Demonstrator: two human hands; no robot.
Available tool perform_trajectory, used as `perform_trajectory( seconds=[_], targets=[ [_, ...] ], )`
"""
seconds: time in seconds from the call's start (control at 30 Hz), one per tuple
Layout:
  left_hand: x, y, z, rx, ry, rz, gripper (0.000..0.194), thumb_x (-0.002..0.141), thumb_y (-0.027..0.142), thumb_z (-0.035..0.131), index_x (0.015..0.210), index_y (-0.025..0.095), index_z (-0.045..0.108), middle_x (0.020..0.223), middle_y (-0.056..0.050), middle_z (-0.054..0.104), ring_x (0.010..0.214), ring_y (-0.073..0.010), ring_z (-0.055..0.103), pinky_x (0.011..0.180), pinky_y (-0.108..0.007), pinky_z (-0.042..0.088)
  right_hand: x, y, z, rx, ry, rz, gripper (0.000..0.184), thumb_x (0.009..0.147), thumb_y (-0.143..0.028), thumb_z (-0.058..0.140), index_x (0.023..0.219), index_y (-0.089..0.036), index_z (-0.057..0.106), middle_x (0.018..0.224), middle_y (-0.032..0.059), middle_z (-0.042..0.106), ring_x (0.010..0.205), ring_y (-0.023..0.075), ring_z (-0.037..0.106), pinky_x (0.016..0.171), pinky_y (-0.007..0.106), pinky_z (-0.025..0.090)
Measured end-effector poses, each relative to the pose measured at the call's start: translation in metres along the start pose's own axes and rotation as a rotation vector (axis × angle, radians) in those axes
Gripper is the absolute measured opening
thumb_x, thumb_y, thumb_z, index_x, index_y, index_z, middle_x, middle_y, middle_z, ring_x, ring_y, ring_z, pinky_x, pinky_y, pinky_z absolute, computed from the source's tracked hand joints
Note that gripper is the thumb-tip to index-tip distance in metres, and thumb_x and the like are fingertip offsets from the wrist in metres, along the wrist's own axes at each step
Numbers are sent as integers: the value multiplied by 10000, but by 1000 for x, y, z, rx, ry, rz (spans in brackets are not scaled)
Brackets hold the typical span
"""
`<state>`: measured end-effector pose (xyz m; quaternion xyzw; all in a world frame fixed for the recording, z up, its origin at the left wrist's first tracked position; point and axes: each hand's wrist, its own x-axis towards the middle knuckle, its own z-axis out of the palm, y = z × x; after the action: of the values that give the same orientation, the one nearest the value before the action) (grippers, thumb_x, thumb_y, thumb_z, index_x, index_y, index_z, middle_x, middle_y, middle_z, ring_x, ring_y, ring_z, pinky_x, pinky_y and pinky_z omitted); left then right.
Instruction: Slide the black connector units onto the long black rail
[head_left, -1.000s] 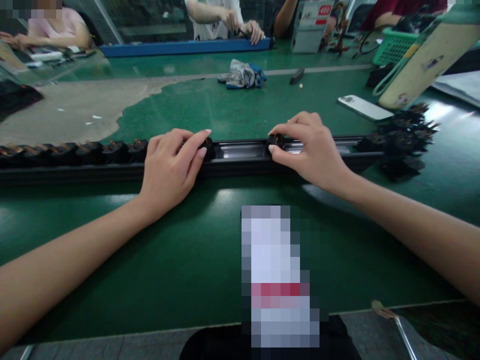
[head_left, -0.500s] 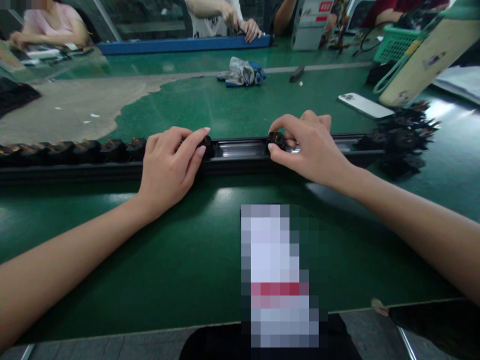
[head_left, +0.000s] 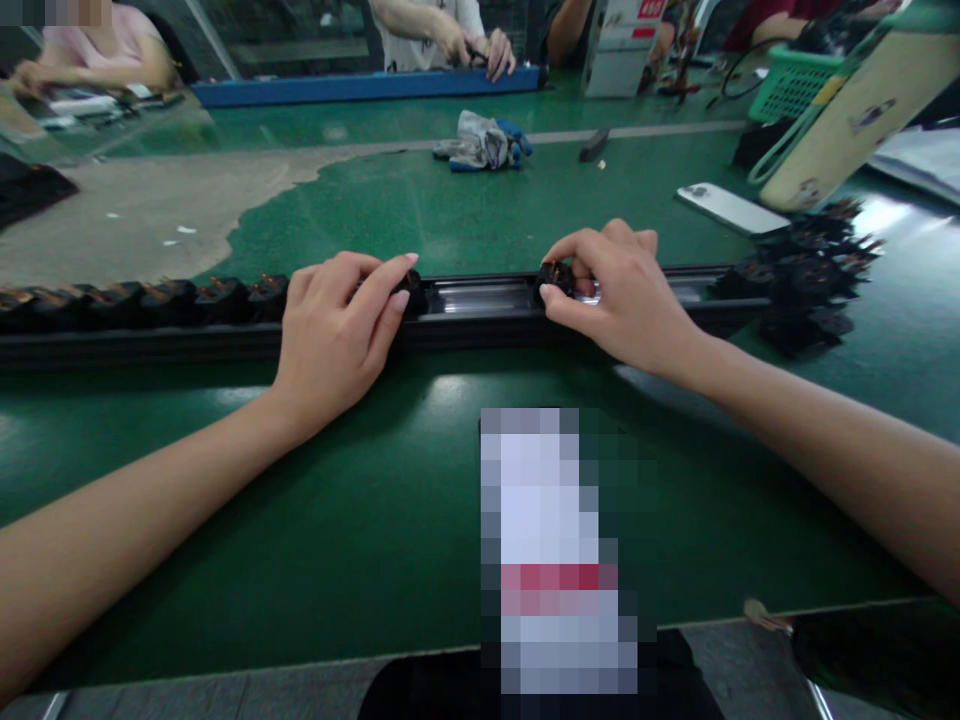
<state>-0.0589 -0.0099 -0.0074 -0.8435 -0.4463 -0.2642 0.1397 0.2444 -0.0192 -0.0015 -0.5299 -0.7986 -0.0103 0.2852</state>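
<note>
Left hand (head_left: 335,318) and right hand (head_left: 616,285) each pinch a block (head_left: 556,278) at the rail (head_left: 480,330), apparently mid-fitting, so alignment matters next.

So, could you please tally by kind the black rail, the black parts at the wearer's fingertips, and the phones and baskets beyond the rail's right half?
Black rail: 1
Black parts, one at the left hand, one at the right hand: 2
White phone: 1
Green basket: 1
Total: 5
</note>
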Motion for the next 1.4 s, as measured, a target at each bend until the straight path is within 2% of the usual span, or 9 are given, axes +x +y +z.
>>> perform_trajectory(
  seconds=[0.27,0.47,0.67,1.07,1.4],
  targets=[
    [0,0,0,6,-6,-8,575,1108,514,226,1519,353,594,1252,-87,722,1254,-308,652,1046,-551,512,0,-1,-1,19,-7,7,191,932,-333,607,1099,-239,610,904,84,625,1118,368,590,1014,603,411],
    [-1,0,0,27,-19,-6,569,1121,500,219,1523,344,590,1287,-87,712,1259,-297,648,1067,-542,503,-1,5,4,35,33,-1,200,956,-399,598,1089,-253,627,859,72,612,1045,339,595,994,577,425],
    [-1,-1,1,24,-11,-14,582,1116,515,210,1509,341,603,1264,-90,715,1256,-300,653,1061,-545,506,0,8,4,61,27,-14,310,975,-513,599,1136,-250,636,883,73,623,1064,351,604,1012,586,414],
    [-2,-1,0,3,-2,-11,544,1119,525,243,1509,366,587,1259,-71,719,1262,-296,651,1077,-525,494,-1,7,2,69,6,0,291,996,-533,589,1131,-281,648,850,77,623,1087,366,596,1020,584,417],
    [0,-1,1,-19,-20,-23,565,1116,533,277,1499,291,615,1308,-115,693,1248,-335,632,1067,-541,452,1,12,-2,138,-30,2,370,985,-588,616,1141,-258,681,847,64,622,1012,335,611,987,568,451]
  ],
)
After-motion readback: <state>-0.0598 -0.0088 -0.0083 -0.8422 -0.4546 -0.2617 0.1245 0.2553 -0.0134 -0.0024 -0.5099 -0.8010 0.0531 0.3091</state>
